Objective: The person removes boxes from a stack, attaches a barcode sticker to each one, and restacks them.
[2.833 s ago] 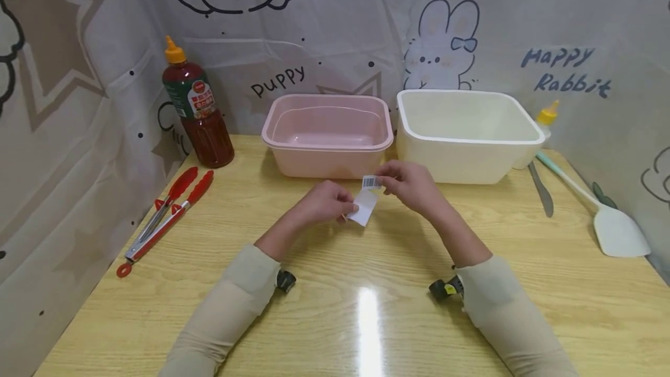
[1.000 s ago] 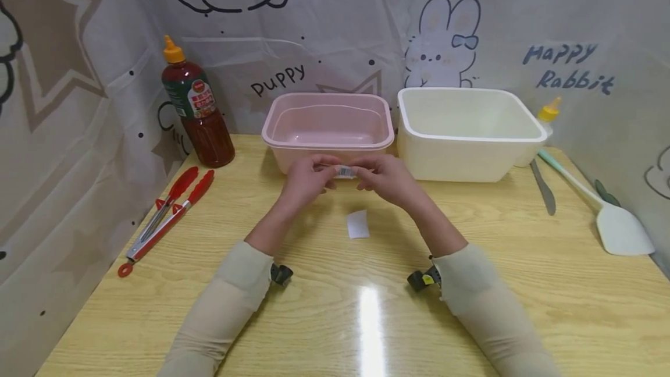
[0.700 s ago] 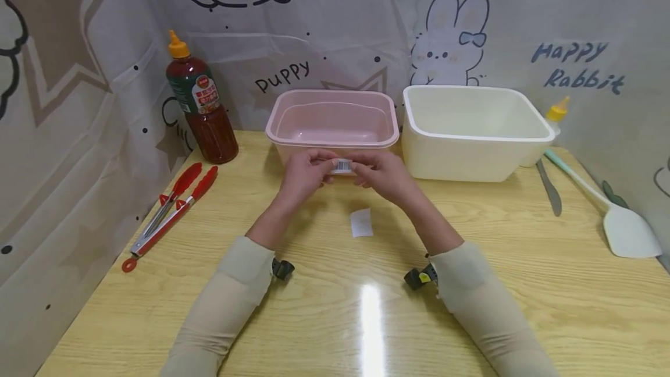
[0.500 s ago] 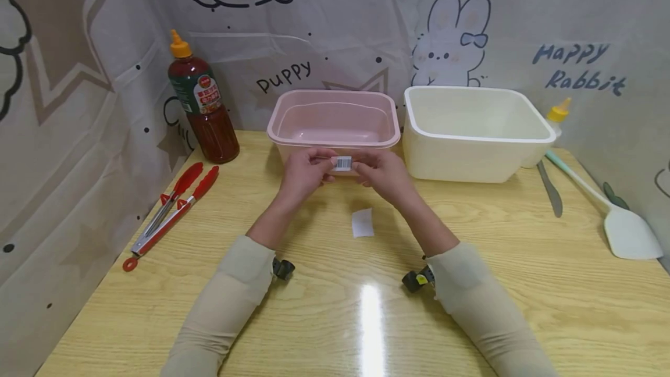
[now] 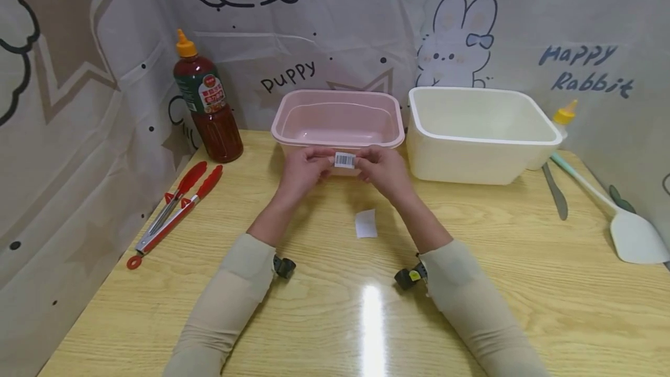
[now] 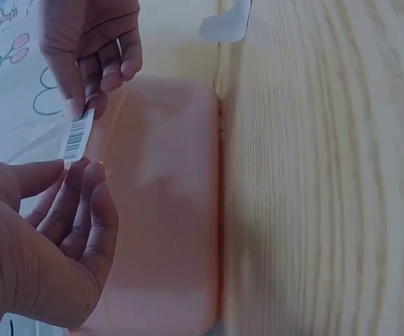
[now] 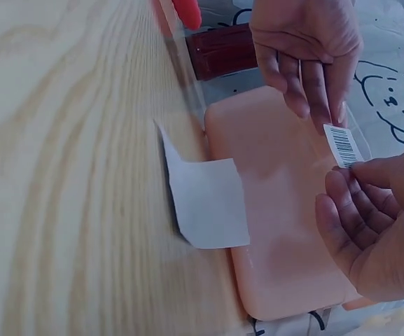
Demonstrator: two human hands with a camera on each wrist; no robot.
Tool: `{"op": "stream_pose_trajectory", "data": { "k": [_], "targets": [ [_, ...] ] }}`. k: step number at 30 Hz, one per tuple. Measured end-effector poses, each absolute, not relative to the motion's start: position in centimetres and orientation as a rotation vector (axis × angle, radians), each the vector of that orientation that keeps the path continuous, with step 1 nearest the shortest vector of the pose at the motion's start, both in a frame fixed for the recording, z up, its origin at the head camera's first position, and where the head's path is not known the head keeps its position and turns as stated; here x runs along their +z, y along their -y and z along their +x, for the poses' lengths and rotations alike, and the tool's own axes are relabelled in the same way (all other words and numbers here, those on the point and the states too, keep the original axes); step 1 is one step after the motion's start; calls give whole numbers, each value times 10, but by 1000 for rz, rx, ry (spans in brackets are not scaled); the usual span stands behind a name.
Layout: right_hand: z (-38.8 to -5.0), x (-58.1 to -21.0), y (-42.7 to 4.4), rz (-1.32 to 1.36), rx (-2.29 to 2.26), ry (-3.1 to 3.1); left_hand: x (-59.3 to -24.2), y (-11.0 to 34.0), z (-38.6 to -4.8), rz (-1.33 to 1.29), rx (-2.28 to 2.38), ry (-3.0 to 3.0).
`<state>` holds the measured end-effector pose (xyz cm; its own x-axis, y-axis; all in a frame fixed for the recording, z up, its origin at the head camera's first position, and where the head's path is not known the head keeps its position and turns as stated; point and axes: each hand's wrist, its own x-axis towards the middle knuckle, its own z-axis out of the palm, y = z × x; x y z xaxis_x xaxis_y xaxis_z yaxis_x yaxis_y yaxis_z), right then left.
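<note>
A small white barcode label (image 5: pixel 344 160) is stretched between both hands at the front rim of the pink bin (image 5: pixel 337 144). My left hand (image 5: pixel 302 173) pinches one end between thumb and finger, and my right hand (image 5: pixel 384 172) pinches the other. In the left wrist view the label (image 6: pixel 76 137) shows its bars, with the pink bin wall behind it. A white paper piece (image 5: pixel 366 224) lies on the table below the hands; the right wrist view shows one corner of this paper (image 7: pixel 209 205) curling up.
A red sauce bottle (image 5: pixel 211 109) and red-handled tongs (image 5: pixel 175 214) are at the left. Right of the pink bin stands a cream bin (image 5: pixel 481 159), with a yellow-capped bottle (image 5: pixel 565 114) partly behind it. A grey knife (image 5: pixel 556 192) and a white spatula (image 5: pixel 635 237) lie at the far right.
Earlier the left hand held the white paper and the right hand the label. The paper now lies on the table, and both hands pinch the label, which has tilted to face the head camera.
</note>
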<state>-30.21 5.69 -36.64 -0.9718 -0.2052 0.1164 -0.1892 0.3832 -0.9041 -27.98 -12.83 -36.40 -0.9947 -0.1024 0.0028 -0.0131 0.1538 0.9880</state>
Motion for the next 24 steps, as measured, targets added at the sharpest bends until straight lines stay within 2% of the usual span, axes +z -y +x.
{"op": "stream_pose_trajectory", "data": {
  "k": [16,24],
  "targets": [
    [-300,-375,-44,-577,-1630,-2600,-373,147,-289,87,-2011,2446],
    [-300,-382,-42,-574,-1638,-2573,-376,148,-291,112,-1990,2491]
  ]
}}
